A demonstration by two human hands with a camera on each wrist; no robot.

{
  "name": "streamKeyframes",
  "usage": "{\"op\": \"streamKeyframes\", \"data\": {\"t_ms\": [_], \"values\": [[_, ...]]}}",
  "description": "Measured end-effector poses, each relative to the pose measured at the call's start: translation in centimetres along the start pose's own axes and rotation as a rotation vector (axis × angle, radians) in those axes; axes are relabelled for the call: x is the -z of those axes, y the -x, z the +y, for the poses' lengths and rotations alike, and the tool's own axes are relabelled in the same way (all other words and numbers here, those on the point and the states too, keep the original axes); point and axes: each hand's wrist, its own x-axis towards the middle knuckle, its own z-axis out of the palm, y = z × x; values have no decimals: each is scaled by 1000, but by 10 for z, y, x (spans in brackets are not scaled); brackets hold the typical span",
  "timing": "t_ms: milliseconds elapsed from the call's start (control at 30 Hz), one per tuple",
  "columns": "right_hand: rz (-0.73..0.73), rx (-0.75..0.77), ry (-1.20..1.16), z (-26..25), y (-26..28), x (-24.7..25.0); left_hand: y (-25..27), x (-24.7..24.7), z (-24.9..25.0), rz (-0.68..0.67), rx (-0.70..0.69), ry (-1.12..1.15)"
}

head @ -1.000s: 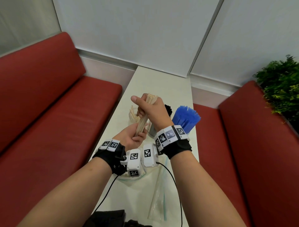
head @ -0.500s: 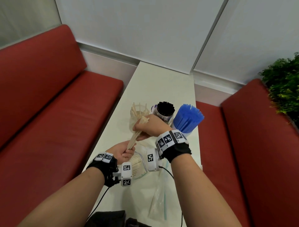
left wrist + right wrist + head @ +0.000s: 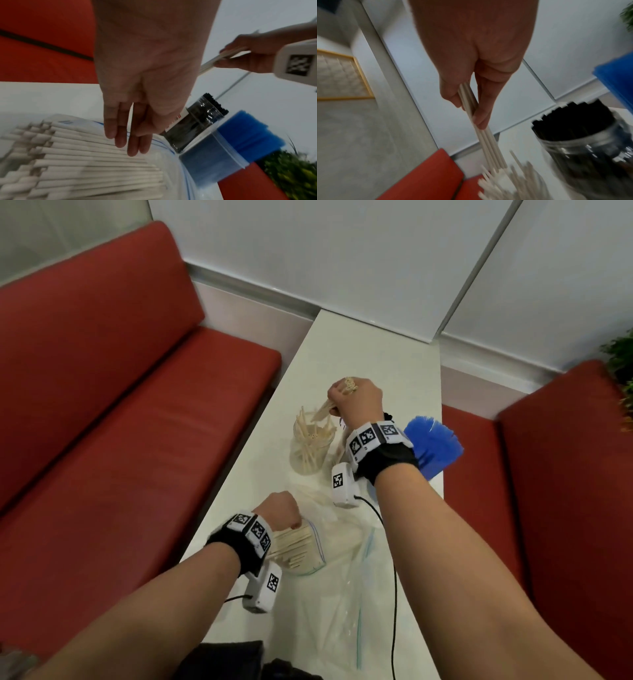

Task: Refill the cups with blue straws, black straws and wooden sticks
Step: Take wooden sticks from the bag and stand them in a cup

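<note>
My right hand [image 3: 352, 397] grips a small bundle of wooden sticks [image 3: 485, 143], tilted, its lower ends just above a clear cup [image 3: 308, 451] holding several sticks. My left hand [image 3: 127, 140] hangs with relaxed, nearly straight fingers over the mouth of a zip bag of wooden sticks [image 3: 298, 547], holding nothing. A clear cup of black straws [image 3: 580, 142] stands right of the stick cup, mostly hidden behind my right wrist in the head view. Blue straws [image 3: 433, 445] fan out of a cup at the table's right edge.
The narrow white table [image 3: 376, 350] runs away from me between two red benches [image 3: 137, 422]. Empty clear zip bags [image 3: 346, 604] lie near the front edge. Wrist camera cables [image 3: 394, 577] trail over them. A green plant [image 3: 621, 371] stands at far right.
My right hand lifted the bundle and carried it over the stick cup. My left hand let go of the bundle's lower end and dropped to the bag of sticks.
</note>
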Motion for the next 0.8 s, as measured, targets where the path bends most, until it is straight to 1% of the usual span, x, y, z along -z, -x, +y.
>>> {"op": "streamKeyframes", "data": {"t_ms": [133,200,300,400,467,500,567,633,667,733,767,800], "values": [[-53,-30,131,30,-10,-24,-7,-13,-3,-4,-100,-252],[-66,-45,193,41,-14,-33,-12,-23,-6,26,-147,-385],[-65,-97,225,54,-18,-43,-16,-37,-7,57,-179,-585],[-111,-125,265,66,-21,-51,-18,-46,-7,57,-168,-658],[-113,-114,274,73,-21,-53,-19,-48,-7,62,-166,-682],[-101,-93,274,75,-20,-54,-20,-49,-8,54,-160,-693],[-24,-5,300,79,-19,-55,-20,-48,-8,28,-138,-706],[77,141,368,79,-17,-58,-22,-48,-7,24,-130,-708],[101,220,407,78,-16,-60,-23,-48,-5,21,-128,-713],[61,335,509,79,-13,-70,-26,-51,-6,16,-130,-779],[9,352,580,83,-11,-75,-29,-52,-6,2,-136,-792],[-60,334,671,88,-9,-81,-31,-51,-6,-36,-128,-807]]}}
